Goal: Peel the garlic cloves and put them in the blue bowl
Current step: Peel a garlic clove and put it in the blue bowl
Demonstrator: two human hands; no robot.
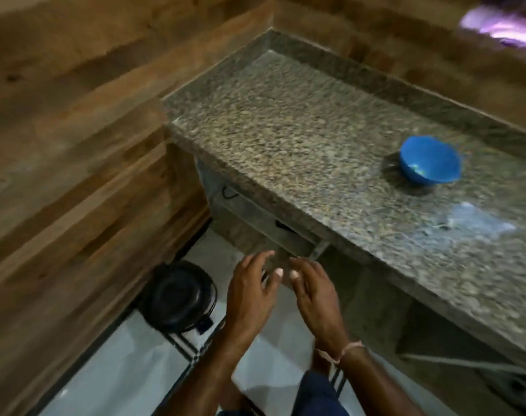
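Observation:
A blue bowl (429,164) stands on the speckled granite counter (300,139), toward its right side; something small and pale shows inside it. In front of it lies a blurred whitish patch (477,219), possibly garlic skins. My left hand (251,291) and my right hand (314,291) hover side by side below the counter's front edge, over the floor. Their fingers are relaxed and spread, and both hold nothing. No garlic clove is plainly visible. The frame is motion-blurred.
Wood-look wall panels (75,145) run along the left and behind the counter. A round black pot (177,297) sits on a low metal stand on the white tiled floor. Grey shelves (264,226) are under the counter.

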